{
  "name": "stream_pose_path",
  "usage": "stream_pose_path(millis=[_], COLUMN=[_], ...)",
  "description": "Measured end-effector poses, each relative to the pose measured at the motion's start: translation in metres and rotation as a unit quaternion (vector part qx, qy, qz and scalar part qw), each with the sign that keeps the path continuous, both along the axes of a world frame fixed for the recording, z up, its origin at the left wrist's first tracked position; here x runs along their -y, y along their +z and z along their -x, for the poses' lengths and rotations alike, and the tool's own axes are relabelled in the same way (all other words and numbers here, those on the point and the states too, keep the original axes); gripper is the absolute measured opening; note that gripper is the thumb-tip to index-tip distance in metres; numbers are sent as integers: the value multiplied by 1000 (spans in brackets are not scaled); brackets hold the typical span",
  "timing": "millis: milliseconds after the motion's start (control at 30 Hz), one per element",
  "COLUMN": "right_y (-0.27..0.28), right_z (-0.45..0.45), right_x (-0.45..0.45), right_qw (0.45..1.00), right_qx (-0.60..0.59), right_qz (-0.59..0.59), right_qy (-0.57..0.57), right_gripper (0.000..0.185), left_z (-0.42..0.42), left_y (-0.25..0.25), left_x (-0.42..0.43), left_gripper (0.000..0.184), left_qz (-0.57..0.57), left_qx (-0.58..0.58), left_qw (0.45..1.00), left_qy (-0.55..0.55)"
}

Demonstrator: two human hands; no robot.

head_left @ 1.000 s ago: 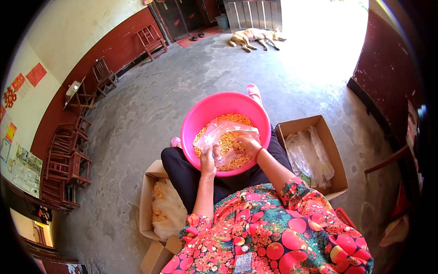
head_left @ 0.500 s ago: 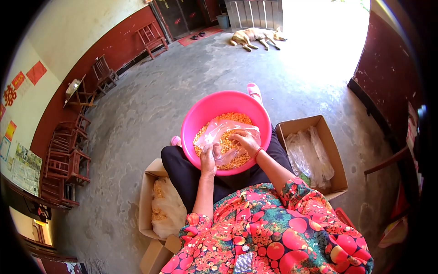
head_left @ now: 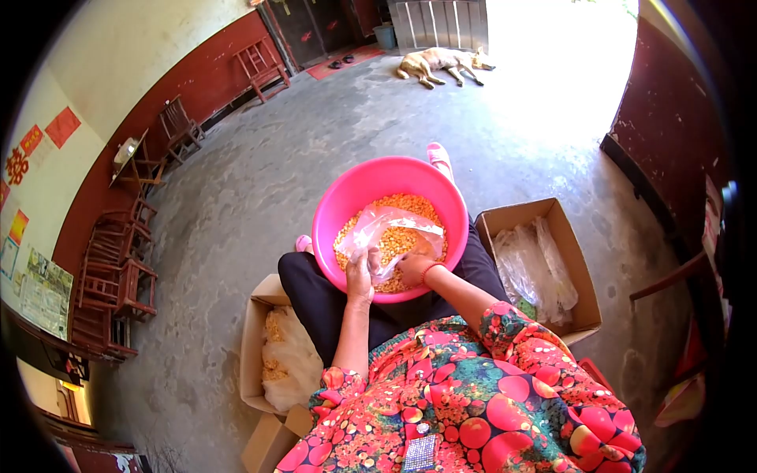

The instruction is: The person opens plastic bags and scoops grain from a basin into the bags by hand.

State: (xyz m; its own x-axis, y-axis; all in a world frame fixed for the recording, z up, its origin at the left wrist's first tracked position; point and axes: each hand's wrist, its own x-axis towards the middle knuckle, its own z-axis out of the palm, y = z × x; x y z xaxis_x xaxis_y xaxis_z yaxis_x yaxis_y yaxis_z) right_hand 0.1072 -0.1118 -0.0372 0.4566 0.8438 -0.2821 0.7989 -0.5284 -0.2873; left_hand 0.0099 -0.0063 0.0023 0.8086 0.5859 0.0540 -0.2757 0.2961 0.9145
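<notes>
A pink basin point(head_left: 330, 201) rests on my lap, partly filled with yellow-orange corn kernels point(head_left: 406, 205). Over the kernels lies a clear plastic bag point(head_left: 367, 230), its mouth spread apart. My left hand point(head_left: 359, 272) pinches the bag's near left edge between thumb and fingers. Close beside it, my right hand point(head_left: 418, 266), with a red band at the wrist, reaches down to the kernels at the near side of the basin. Its fingertips are hidden, so what they hold does not show.
A cardboard box point(head_left: 579, 272) with clear plastic bags stands to my right. On my left another box point(head_left: 254, 347) holds a filled bag of a yellowish product. Farther off, a dog point(head_left: 441, 63) lies on the floor, and wooden chairs point(head_left: 118, 280) line the left wall.
My right hand has moved from over the bag down and toward me, into the kernels. The bag's right side has shifted slightly; my left hand keeps its pinch.
</notes>
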Motion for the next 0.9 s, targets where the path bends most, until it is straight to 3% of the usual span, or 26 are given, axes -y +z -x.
stream_pose_path(millis=[100,200,533,633,700,733,767,867,900], right_y=[7,13,10,25,44,51,49,42,41], right_z=[-1,2,-5,-7,-5,-5,-8,-16,-18], right_x=[-5,-2,-1,3,11,16,18,21,21], right_qw=[992,987,980,971,939,895,895,784,784], right_qx=[-75,-106,-133,-215,-341,-442,-442,-579,-579], right_qz=[64,16,-21,-8,-33,-55,-54,-166,-166], right_qy=[82,118,143,107,8,-37,-37,-151,-151], right_gripper=[40,41,36,33,30,25,25,18,18], left_z=[0,0,1,1,-1,-1,-1,-1,-1], left_y=[1,0,1,3,-2,-5,-4,-2,-2], left_x=[1,0,0,2,-1,-2,-2,-2,-1], left_gripper=[22,23,23,23,23,23,23,22,22], left_qz=[-1,-3,-3,1,4,7,8,7,7], left_qx=[0,-2,-3,-2,1,4,4,-2,-2], left_qw=[1000,1000,1000,1000,1000,1000,1000,1000,1000], left_qy=[3,2,-10,-5,-7,-10,-10,-6,-5])
